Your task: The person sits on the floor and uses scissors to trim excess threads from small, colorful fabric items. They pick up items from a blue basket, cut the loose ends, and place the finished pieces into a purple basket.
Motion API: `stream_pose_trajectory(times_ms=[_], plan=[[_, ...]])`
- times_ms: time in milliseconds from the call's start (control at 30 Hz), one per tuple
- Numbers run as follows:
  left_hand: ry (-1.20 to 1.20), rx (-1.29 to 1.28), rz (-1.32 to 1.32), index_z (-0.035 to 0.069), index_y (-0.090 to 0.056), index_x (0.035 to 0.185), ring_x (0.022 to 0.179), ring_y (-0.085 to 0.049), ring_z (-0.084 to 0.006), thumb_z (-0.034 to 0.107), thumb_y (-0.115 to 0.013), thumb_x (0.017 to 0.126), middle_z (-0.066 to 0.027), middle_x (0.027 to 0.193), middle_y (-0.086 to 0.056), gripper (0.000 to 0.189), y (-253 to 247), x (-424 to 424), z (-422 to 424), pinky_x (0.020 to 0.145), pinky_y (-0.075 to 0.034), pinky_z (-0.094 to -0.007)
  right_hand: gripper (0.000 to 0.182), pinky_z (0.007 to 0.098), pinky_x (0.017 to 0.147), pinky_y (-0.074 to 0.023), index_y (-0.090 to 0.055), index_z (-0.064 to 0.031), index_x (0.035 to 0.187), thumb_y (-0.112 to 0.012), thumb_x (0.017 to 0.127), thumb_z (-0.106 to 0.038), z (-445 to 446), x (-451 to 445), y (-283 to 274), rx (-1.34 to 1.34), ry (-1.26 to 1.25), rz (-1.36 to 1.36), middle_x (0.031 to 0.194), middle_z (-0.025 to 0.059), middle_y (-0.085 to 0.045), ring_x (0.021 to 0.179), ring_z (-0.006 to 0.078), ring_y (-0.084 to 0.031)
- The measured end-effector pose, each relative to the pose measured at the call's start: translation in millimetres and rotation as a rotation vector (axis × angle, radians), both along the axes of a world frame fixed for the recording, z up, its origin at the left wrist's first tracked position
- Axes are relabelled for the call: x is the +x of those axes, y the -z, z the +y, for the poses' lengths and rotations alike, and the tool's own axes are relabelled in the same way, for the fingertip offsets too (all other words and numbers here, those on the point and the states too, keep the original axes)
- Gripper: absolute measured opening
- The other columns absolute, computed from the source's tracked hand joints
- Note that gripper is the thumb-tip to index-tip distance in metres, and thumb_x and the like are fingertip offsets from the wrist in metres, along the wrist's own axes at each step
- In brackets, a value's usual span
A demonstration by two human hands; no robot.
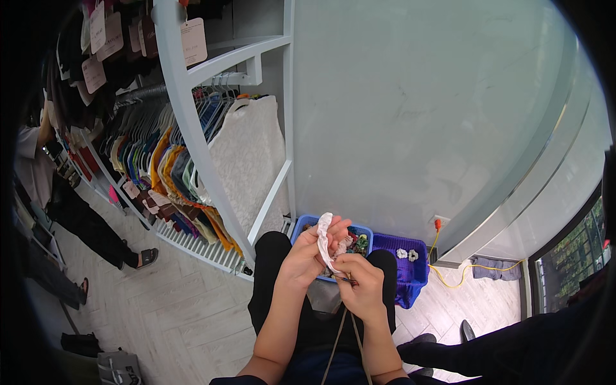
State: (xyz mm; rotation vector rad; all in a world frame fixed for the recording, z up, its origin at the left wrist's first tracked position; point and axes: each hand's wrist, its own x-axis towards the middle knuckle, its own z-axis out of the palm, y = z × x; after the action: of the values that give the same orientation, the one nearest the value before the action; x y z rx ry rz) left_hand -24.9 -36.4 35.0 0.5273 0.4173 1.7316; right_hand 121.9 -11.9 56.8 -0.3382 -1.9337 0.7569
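Observation:
A narrow, gathered strip of white fabric runs through both of my hands above my lap. It lies across the palm and between the thumb and spread fingers of my left hand. Its lower end is pinched in my right hand. A small dark slim item shows at the fingers of that hand, too small to tell what it is. Below and beyond my hands, partly hidden by them, stands a blue plastic basket with several coloured fabric pieces inside.
Right of the basket, a blue crate lined with purple cloth holds two white scrunchies. A yellow power cord crosses the floor from a wall outlet. Clothing racks rise at left. People's legs are on both sides.

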Motion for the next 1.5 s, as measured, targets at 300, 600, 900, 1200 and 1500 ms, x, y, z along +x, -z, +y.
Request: stream_pose_trajectory(times_ms=[300, 600, 900, 1200, 1500], plan=[[0.154, 0.181, -0.054, -0.009, -0.025, 0.142, 0.141, -0.027, -0.0312, 0.027, -0.045, 0.1, -0.0244, 0.15, -0.026, 0.059, 3.5, 17.8, 2.3, 0.114, -0.029, -0.0421, 0.016, 0.0191, 0.053, -0.0397, -0.067, 0.0023, 0.085, -0.065, 0.072, 0.012, 0.6, 0.1, -0.9, -0.193, 0.024, 0.105, 0.089, 0.0079, -0.065, 0.062, 0.0064, -0.054], [0.026, 0.095, -0.042, -0.005, -0.023, 0.144, 0.138, -0.033, -0.0289, 0.065, -0.021, 0.095, -0.0228, 0.149, -0.029, 0.084, -23.2, 33.0, -6.3, 0.112, -0.028, -0.0415, 0.033, 0.025, 0.083, -0.047, -0.058, 0.0045, 0.113, -0.061, 0.081, 0.003, 3.2, 6.6, -2.5, -0.5, 0.03, 0.258, 0.112, 0.013, -0.062, 0.099, 0.0173, -0.059], [0.069, 0.15, 0.092, -0.002, -0.009, 0.149, 0.138, -0.032, -0.0304, 0.082, -0.02, 0.081, -0.0206, 0.153, -0.022, 0.108, -35.1, 34.3, -21.0, 0.111, -0.03, -0.0418, 0.03, 0.0195, 0.052, -0.0423, -0.053, 0.0038, 0.118, -0.054, 0.089, -0.002, 7.1, 5.6, 1.5, -0.587, 0.061, 0.386, 0.108, 0.0132, -0.062, 0.071, 0.0079, -0.054], [0.024, 0.137, 0.356, -0.001, -0.008, 0.149, 0.136, -0.036, -0.0289, 0.079, -0.024, 0.083, -0.019, 0.153, -0.022, 0.105, -35.7, 36.8, -29.0, 0.109, -0.032, -0.0405, 0.03, 0.0181, 0.055, -0.0382, -0.06, 0.0024, 0.11, -0.067, 0.081, 0.002, -0.8, 7.7, -5.2, -0.49, 0.128, 0.29, 0.099, 0.0069, -0.064, 0.07, 0.0051, -0.052], [0.024, 0.041, -0.042, -0.009, -0.025, 0.142, 0.135, -0.037, -0.0372, 0.068, -0.022, 0.092, -0.0273, 0.145, -0.033, 0.092, -42.7, 27.7, -29.4, 0.109, -0.032, -0.0465, 0.011, 0.0208, 0.056, -0.0387, -0.065, 0.0034, 0.091, -0.069, 0.081, 0.002, 1.3, 9.1, 3.6, -0.392, 0.152, 0.248, 0.085, 0.0079, -0.061, 0.064, 0.0079, -0.051]])
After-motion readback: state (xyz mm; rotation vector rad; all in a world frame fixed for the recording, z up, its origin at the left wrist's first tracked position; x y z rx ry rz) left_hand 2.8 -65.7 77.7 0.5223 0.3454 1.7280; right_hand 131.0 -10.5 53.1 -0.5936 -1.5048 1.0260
